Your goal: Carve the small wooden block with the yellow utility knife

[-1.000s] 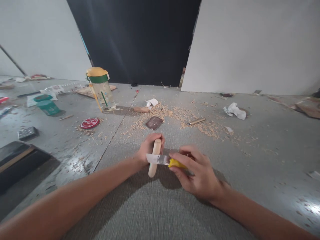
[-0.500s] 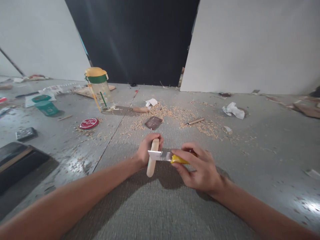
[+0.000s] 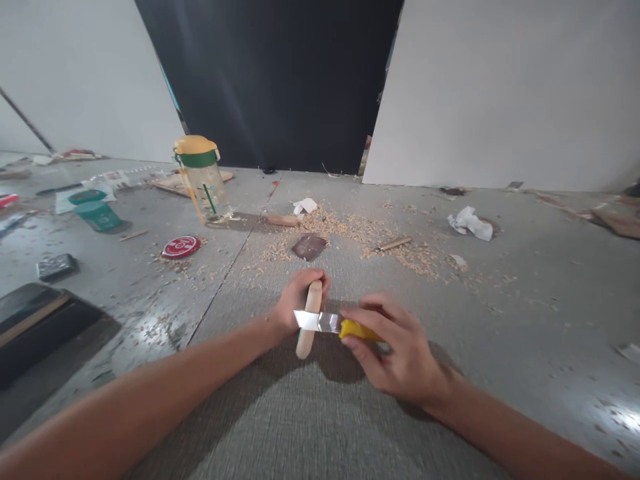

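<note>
My left hand (image 3: 299, 297) is closed around the far end of a pale wooden stick (image 3: 305, 343) with rounded ends, its near end pointing toward me. In my right hand (image 3: 395, 347) is a yellow-handled utility knife (image 3: 357, 330), gripped between thumb and fingers. The knife's wide metal blade lies across the middle of the stick, its tip reaching past the stick's left side. Part of the handle is hidden inside my right hand. Both hands are low over the grey floor.
Beyond my hands lie wood shavings (image 3: 350, 227), a brown sandpaper piece (image 3: 309, 247), a small carving tool (image 3: 395, 244) and crumpled tissue (image 3: 470, 223). To the left stand a yellow-lidded bottle (image 3: 205, 187), a teal cup (image 3: 97, 215), a red round lid (image 3: 181, 247) and a black case (image 3: 30, 333).
My right hand has drawn the knife blade a little along the stick toward me, and the blade's face has tilted. My left hand keeps its hold; the view has shifted slightly.
</note>
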Demonstrator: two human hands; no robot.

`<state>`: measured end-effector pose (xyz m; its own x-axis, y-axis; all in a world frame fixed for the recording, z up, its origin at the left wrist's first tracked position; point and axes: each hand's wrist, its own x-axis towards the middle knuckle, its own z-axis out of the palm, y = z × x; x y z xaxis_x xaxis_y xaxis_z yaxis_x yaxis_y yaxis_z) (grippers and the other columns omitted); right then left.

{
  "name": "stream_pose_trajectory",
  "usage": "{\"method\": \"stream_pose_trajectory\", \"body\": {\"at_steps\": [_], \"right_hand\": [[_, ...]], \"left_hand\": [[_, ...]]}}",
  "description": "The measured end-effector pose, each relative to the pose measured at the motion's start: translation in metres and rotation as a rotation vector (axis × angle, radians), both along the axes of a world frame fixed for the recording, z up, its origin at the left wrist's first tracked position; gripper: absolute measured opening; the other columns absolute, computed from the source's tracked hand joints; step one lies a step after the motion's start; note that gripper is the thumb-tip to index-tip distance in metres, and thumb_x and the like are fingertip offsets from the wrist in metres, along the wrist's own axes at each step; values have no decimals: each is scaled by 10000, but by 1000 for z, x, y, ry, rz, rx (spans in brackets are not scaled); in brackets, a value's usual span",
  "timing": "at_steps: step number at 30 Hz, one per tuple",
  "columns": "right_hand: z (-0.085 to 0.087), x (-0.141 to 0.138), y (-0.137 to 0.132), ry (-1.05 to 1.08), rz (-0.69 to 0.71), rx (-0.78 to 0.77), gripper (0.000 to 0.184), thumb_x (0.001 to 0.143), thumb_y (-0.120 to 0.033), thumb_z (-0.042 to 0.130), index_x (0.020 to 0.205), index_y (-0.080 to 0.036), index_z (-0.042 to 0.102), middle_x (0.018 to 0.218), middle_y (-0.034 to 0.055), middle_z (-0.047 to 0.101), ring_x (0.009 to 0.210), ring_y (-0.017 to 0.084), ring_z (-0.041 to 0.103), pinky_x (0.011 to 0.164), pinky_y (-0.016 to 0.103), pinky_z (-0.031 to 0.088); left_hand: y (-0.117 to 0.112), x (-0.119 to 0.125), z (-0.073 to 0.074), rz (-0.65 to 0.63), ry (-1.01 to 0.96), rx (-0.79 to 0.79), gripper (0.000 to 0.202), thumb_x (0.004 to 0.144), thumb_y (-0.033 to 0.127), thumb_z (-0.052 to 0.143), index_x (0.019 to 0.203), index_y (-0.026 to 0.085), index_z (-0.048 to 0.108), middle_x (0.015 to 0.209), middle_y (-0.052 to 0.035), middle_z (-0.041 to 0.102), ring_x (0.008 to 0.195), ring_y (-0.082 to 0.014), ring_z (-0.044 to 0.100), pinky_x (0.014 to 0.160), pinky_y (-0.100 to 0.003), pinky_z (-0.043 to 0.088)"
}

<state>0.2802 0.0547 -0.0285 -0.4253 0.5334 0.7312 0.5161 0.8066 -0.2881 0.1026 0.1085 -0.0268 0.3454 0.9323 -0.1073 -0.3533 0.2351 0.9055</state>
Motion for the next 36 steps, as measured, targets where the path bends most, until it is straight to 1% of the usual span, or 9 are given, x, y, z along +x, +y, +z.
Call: {"method": "stream_pose_trajectory", "body": {"at_steps": [4,9,12,16,19,24,28,32,36], "right_hand": [[0,1,2,-14,-3,17,201,903,-262,584,1094,-204,610,941,63,583,763,162,614,650,313,506],[-1,2,6,-41,-47,83,180,913,-278,574,1072,-213,628,913,57,582,711,151,595,591,284,488],[-2,3,10,-58,-66,103,171,913,-290,577,1054,-216,638,905,55,585,694,148,590,570,274,482],[-4,12,21,-1,-113,93,188,907,-258,578,1081,-205,625,927,62,587,766,162,610,625,281,509],[-5,18,26,44,-137,97,199,897,-251,588,1090,-209,615,947,64,585,820,176,617,686,308,529],[-3,8,11,1,-55,25,193,902,-289,583,1078,-217,619,948,62,590,798,173,625,695,319,536],[1,-1,0,-15,-6,-21,194,915,-288,566,1090,-223,618,933,53,599,769,158,623,677,308,524],[4,-2,0,-30,-8,-3,178,927,-305,551,1060,-212,624,923,57,604,742,150,615,644,291,508],[2,-2,2,-69,-28,50,174,945,-321,527,1023,-209,635,898,54,601,699,140,590,602,271,484]], "left_hand": [[0,0,-1,-13,-10,-10,312,737,362,566,527,173,434,466,46,370,443,-78,355,448,-220,279],[0,1,3,-30,-44,-58,321,738,377,528,515,183,405,451,51,329,417,-75,315,414,-217,264],[0,0,5,-41,-60,-73,324,732,385,533,512,184,405,441,48,340,403,-76,336,403,-210,274],[-2,-2,4,-85,-65,-79,314,739,403,503,520,188,437,408,25,399,357,-96,387,406,-233,317],[-3,-2,4,-102,-65,-81,324,751,420,495,530,191,437,393,21,401,337,-102,389,409,-241,312],[-2,0,4,-42,-59,-57,323,751,397,529,536,179,428,470,39,368,408,-80,369,428,-219,291],[-2,0,2,-45,-38,-49,326,771,377,515,528,177,429,466,35,361,434,-84,333,441,-230,265],[-2,-1,2,-69,-20,-35,336,776,370,534,520,176,437,467,33,365,445,-86,337,456,-241,259],[-3,-2,6,-117,-24,-21,356,766,397,561,515,171,449,468,29,384,449,-88,351,459,-238,273]]}}
